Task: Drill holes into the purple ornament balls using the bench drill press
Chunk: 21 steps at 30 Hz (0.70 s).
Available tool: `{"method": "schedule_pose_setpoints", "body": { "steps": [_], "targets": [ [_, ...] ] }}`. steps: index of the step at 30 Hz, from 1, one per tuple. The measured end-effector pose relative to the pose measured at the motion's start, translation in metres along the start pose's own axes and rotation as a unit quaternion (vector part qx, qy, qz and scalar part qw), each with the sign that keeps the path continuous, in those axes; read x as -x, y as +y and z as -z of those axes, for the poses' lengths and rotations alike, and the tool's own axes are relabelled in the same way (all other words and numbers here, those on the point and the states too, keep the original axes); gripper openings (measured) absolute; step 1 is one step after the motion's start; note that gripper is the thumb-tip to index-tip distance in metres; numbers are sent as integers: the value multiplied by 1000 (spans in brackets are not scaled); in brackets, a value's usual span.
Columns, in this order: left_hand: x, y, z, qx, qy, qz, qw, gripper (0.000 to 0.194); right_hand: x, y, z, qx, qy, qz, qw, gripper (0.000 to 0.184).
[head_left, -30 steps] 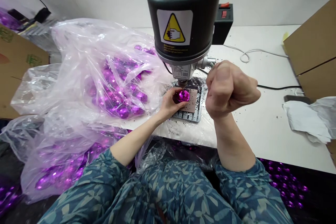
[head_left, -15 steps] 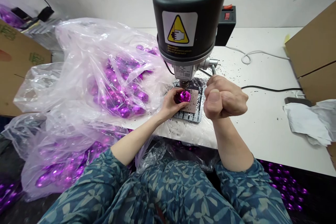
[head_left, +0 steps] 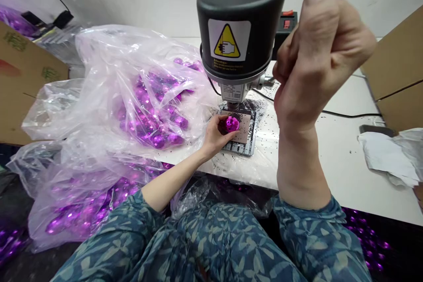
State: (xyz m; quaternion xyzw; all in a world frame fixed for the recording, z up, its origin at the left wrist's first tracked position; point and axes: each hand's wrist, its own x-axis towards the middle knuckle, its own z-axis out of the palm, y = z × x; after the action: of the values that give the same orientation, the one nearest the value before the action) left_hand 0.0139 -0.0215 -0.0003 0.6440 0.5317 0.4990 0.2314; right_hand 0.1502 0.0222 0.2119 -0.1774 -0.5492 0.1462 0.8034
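My left hand (head_left: 216, 134) pinches a shiny purple faceted ball (head_left: 232, 124) between thumb and fingers. The ball rests on a square tan pad (head_left: 243, 130) on the slotted metal base plate (head_left: 246, 150) of a small drill press (head_left: 241, 31). Above the ball is the chuck (head_left: 233, 105), now apart from it. My right hand (head_left: 320, 53) is a raised fist to the right of the machine's head, closed around the press's feed lever, which is mostly hidden behind it. Dark shavings (head_left: 261, 108) lie scattered about the base.
A clear plastic bag (head_left: 109, 53) full of purple balls lies left of the press, with another bag (head_left: 82, 202) below it. Cardboard boxes (head_left: 396, 57) stand at either side. White paper (head_left: 385, 158) and a black cable (head_left: 350, 116) lie on the right.
My right fist has swung up and toward the camera, raising the lever. The chuck has lifted off the purple ball. My left hand keeps its hold on the ball.
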Motion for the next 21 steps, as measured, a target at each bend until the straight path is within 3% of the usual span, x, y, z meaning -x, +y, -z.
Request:
{"method": "schedule_pose_setpoints", "body": {
  "steps": [2,4,7,10,12,14,15,17,19,21],
  "targets": [
    [15,9,7,-14,6,-75,997,52,-7,4,-1,-40,-4,-13,999,61],
    [39,20,16,-5,-33,-180,983,48,-7,6,0,-55,-1,-17,998,57],
    [83,33,26,-7,-174,-319,932,40,-4,7,2,-58,6,-26,998,53],
    [118,33,28,-101,-286,-391,869,41,-3,8,1,-69,14,-17,997,51],
    [126,26,28,-132,-291,-414,852,46,-5,8,0,-65,16,-9,998,51],
    [118,16,29,-101,-233,-429,867,54,-6,8,-1,-59,17,-7,998,50],
    [107,10,32,-78,-192,-425,881,54,-6,8,-1,-56,17,-9,998,49],
    [73,-4,42,-57,-112,-376,918,35,-6,8,-1,-52,19,-9,998,46],
    [27,-19,58,-98,-49,-250,962,21,-6,9,0,-48,23,-7,999,44],
    [-25,-33,74,-191,-2,-66,979,27,-5,10,1,-47,20,-4,999,43]
  ]
}}
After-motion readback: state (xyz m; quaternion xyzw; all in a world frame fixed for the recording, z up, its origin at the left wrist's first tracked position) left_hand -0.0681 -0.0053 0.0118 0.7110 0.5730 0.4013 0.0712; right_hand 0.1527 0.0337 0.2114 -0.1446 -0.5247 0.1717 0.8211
